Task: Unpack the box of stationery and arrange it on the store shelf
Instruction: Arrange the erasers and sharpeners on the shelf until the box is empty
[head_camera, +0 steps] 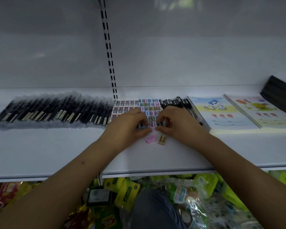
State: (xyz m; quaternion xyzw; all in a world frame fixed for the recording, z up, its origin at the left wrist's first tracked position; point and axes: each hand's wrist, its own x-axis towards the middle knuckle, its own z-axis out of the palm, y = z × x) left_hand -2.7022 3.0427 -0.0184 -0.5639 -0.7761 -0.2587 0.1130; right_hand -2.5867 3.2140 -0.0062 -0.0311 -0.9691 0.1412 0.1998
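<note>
Bare forearms; perhaps grey trousers (153,210).

We stood in a shop, before a white metal shelf (56,146) backed by a slotted upright (109,52) of the kind used in store fixtures. Goods lay on it in neat rows: wrapped pens (53,109), erasers (125,105), small sharpeners (149,106) and exercise books (224,113). Below it we saw packaged goods (185,192) crowding a lower shelf.

On our shelf (40,154): pens (53,111) left, erasers (124,107) then sharpeners (149,106) centre, notebooks (224,113) right, two loose sharpeners (156,139) in front.
</note>
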